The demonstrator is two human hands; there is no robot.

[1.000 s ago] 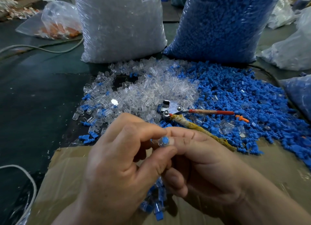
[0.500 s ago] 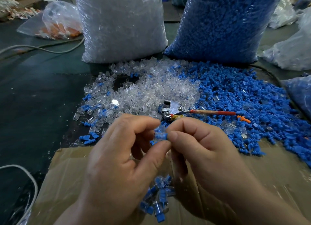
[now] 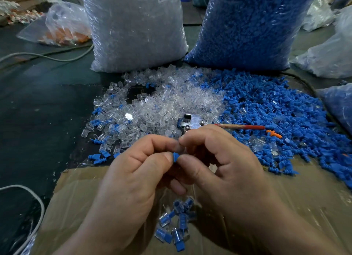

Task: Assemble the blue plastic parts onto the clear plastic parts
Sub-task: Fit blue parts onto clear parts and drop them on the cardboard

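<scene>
The left hand (image 3: 133,178) and right hand (image 3: 224,169) meet fingertip to fingertip over the far edge of a cardboard sheet (image 3: 304,197). Both have curled fingers and pinch one blue part (image 3: 176,156) between thumbs and forefingers (whether a clear piece sits with it is hidden by the fingers). Below the hands, near the cardboard's middle, lies a small heap of assembled pieces (image 3: 177,222).

Open room lies to the left: the dark bench (image 3: 38,121) is bare from the cardboard's left edge outward, crossed only by a pale cable (image 3: 36,203) at the near left. To the right the loose blue parts (image 3: 276,117) spill onto the cardboard's far right edge.

Just beyond the hands the clear parts (image 3: 162,106) are heaped, touching the blue spread on their right. A red-handled tool (image 3: 240,126) lies across that border, an orange piece (image 3: 273,133) just beside its handle end. Behind stand a bag of clear parts (image 3: 133,30) and a bag of blue parts (image 3: 247,26), closing off the far side.
</scene>
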